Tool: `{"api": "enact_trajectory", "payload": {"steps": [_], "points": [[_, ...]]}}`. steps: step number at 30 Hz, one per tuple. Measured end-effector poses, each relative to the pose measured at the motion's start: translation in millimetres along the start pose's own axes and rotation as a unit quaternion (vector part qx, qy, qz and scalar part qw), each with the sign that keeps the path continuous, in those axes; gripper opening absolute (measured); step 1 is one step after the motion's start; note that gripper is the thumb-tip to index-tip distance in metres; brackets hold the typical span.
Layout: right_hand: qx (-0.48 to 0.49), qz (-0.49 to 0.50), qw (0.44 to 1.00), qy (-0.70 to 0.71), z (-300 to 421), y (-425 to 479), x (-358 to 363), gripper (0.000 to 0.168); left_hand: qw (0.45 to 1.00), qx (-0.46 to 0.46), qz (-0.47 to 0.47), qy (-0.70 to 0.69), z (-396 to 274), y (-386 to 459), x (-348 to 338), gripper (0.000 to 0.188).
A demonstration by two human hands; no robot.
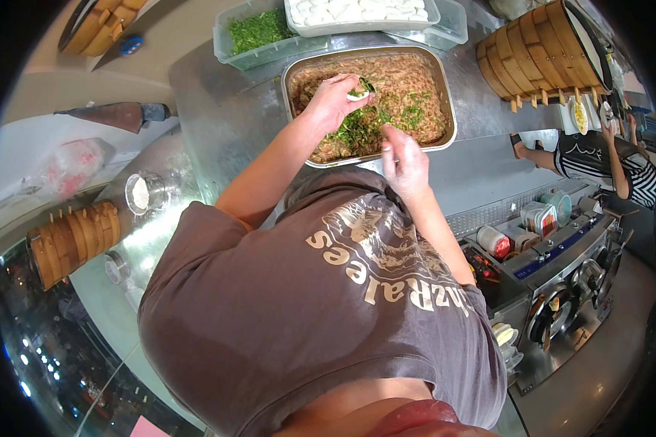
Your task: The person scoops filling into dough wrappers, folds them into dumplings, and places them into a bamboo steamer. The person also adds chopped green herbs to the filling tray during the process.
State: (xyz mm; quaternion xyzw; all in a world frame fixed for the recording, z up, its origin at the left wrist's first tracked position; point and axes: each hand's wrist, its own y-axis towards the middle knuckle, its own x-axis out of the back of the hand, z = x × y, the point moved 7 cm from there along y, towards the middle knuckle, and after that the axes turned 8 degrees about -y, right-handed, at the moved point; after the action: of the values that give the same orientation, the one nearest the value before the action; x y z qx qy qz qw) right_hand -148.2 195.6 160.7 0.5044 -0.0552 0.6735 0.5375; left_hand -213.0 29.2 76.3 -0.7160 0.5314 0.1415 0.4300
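Observation:
My left hand [334,101] is over a metal tray of minced filling, its fingers cupped around a small white piece [359,96] that looks like a dough wrapper. Some green and dark filling shows at that piece. Chopped greens [355,131] lie on the brownish minced filling [426,76], thickest in the middle and near side of the metal tray [452,117]. Floury and with fingers curled, my right hand [407,164] is at the tray's near edge. Whether it holds anything cannot be told.
Behind the tray stand a plastic tub of chopped greens [259,30] and a container of white dough pieces [361,13]. Stacked bamboo steamers [541,52] stand at right, more steamers [76,240] at left. A cooking range [557,273] and another person [601,158] are to the right.

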Motion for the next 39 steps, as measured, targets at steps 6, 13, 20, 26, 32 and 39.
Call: {"api": "enact_trajectory", "payload": {"steps": [6,13,20,26,32,39], "points": [[-0.019,-0.006,1.000,-0.001,-2.3,-8.5,-7.1,0.023,0.998,0.008,-0.054,-0.010,8.6,3.2,10.8,0.023],[-0.003,0.093,0.991,-0.093,-48.3,-20.4,-31.5,0.026,0.999,-0.025,-0.023,-0.025,-7.3,4.3,19.3,0.028],[-0.054,0.160,0.985,0.021,-48.6,-36.7,-45.5,0.050,0.991,-0.009,-0.006,0.133,-1.8,0.0,19.4,0.022],[-0.440,0.054,0.630,0.638,-55.5,6.1,-87.9,0.041,0.841,-0.264,0.076,0.465,5.6,-4.7,-35.2,0.026],[-0.509,0.055,0.537,0.671,-39.9,19.0,-76.6,0.039,0.695,-0.107,0.010,0.711,-12.4,-23.1,-69.0,0.035],[-0.543,0.086,0.594,0.587,-65.1,8.1,-89.8,0.037,0.901,-0.084,0.114,0.410,9.2,4.9,-24.4,0.049]]}}
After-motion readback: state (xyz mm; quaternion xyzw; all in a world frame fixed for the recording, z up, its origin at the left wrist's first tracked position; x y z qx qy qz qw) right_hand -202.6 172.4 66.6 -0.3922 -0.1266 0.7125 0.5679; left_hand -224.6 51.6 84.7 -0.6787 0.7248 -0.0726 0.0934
